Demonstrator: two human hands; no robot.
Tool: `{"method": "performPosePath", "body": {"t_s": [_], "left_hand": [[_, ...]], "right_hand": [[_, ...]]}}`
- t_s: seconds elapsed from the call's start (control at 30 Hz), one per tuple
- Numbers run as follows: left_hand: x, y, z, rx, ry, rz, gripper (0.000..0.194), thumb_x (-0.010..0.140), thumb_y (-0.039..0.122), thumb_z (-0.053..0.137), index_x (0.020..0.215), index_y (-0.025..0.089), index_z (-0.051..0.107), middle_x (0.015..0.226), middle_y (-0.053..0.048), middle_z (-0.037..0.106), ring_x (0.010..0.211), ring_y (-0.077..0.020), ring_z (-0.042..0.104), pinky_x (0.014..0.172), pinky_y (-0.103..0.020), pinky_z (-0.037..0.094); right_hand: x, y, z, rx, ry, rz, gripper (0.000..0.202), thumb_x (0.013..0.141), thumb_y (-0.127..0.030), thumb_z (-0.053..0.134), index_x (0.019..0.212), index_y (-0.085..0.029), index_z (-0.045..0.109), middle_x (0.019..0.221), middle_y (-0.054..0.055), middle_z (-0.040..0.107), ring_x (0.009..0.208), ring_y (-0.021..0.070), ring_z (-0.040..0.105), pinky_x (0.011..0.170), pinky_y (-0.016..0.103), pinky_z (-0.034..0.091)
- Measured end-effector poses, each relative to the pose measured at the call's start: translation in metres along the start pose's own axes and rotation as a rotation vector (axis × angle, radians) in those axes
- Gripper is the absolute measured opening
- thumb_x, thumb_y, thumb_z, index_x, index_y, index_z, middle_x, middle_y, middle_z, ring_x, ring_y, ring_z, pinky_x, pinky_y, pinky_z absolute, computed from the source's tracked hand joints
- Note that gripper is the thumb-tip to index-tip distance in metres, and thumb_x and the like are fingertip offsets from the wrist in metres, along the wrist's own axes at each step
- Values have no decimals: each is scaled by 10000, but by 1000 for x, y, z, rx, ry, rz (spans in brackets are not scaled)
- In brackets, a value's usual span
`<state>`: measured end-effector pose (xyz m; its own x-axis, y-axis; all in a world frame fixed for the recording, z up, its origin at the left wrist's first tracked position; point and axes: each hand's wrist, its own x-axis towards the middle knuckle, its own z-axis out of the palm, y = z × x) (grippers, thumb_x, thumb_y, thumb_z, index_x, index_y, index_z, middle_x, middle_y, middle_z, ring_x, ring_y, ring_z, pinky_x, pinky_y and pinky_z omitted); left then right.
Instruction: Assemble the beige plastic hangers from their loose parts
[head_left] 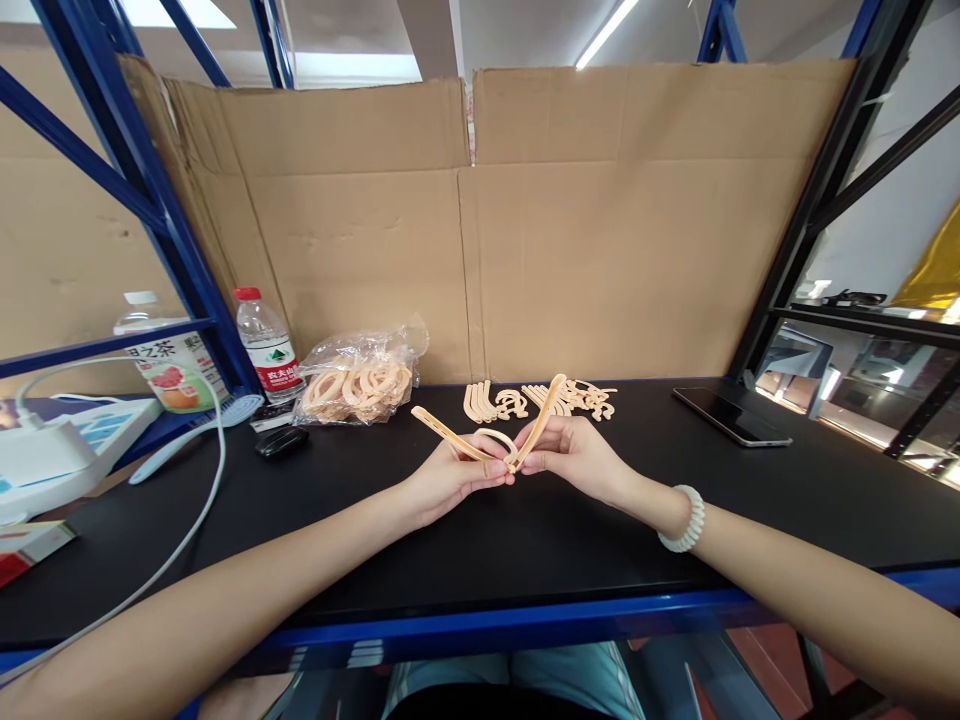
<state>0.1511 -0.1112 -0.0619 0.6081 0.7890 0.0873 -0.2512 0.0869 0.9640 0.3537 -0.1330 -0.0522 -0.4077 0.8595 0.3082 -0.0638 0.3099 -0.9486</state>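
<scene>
- Cardboard [600, 220] behind the table [585, 550]
- On the table: phone [731, 417] right, bag [360, 378] left
- Water bottle [268, 345] just left of the bag
- Loose pieces [487, 402] between bag and phone
- Held strips [448, 432] before them

Cardboard wall [615, 250] behind black tabletop [570, 550], blue frame [465, 622], seemingly reddish floor [769, 655]

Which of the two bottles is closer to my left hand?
The red-capped bottle, beside the clear bag; the white-capped bottle stands farther from your left hand.
</scene>
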Motion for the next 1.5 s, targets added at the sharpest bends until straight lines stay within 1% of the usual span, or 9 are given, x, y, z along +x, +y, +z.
{"method": "performPosePath", "body": {"t_s": [0.3, 0.47, 0.6, 0.73, 1.03, 1.13, 1.3, 1.4, 1.5], "left_hand": [[0, 1, -1, 22, -46, -12, 207, 620, 164, 828, 783, 111, 711, 794, -61, 707, 724, -151, 678, 704, -229, 542], [-1, 0, -1, 24, -58, 2, 195, 626, 177, 827, 769, 117, 708, 779, -56, 703, 723, -152, 676, 707, -234, 536], [-2, 0, 0, 62, -60, 17, 170, 643, 188, 817, 738, 117, 696, 721, -51, 690, 691, -128, 656, 640, -189, 510], [-3, 0, 3, 86, -26, 13, 172, 646, 202, 813, 738, 123, 692, 714, -51, 686, 673, -115, 639, 576, -160, 476], [-5, 0, 14, 18, 135, 74, 249, 595, 227, 841, 720, 125, 652, 686, -22, 663, 656, -118, 630, 569, -178, 480], [-4, -3, 15, -21, 197, 84, 286, 566, 228, 859, 718, 134, 635, 686, -14, 670, 643, -121, 639, 581, -191, 498], [-4, -4, 18, -50, 263, 69, 326, 544, 262, 874, 731, 126, 644, 698, -24, 686, 647, -117, 648, 662, -219, 532], [-5, -3, 20, -30, 296, 61, 335, 561, 290, 866, 746, 123, 644, 685, -34, 686, 646, -117, 646, 650, -214, 530], [-4, -3, 21, -24, 311, 56, 344, 575, 314, 858, 765, 126, 642, 686, -40, 685, 654, -117, 642, 622, -199, 521]], "right_hand": [[-2, -2, 2, -5, -19, 69, 273, 715, -287, 751, 917, -148, 628, 868, 52, 706, 796, 193, 698, 707, 311, 594], [-1, -2, 1, 10, -46, 70, 260, 716, -292, 753, 897, -147, 635, 845, 45, 704, 792, 194, 699, 728, 327, 594], [-2, -3, 4, 7, -44, 37, 236, 725, -291, 741, 880, -147, 635, 813, 39, 700, 773, 193, 701, 743, 341, 594], [-3, -4, 7, -6, -23, 6, 194, 726, -261, 727, 855, -147, 638, 785, 35, 702, 749, 185, 699, 741, 333, 593], [-3, 3, 13, -72, 95, -94, 160, 696, -204, 707, 836, -152, 647, 772, 34, 707, 739, 185, 690, 752, 341, 583], [-2, 5, 16, -103, 121, -135, 129, 718, -223, 693, 819, -159, 645, 796, 39, 706, 768, 193, 689, 786, 357, 572], [-1, 7, 21, -119, 162, -147, 164, 719, -304, 721, 775, -179, 632, 814, 49, 705, 781, 210, 686, 772, 370, 570], [0, 7, 23, -142, 191, -153, 206, 719, -354, 730, 732, -186, 612, 773, 45, 695, 738, 206, 681, 740, 367, 572], [2, 8, 24, -104, 207, -125, 238, 699, -361, 750, 748, -175, 610, 763, 48, 689, 714, 195, 675, 723, 355, 572]]}}
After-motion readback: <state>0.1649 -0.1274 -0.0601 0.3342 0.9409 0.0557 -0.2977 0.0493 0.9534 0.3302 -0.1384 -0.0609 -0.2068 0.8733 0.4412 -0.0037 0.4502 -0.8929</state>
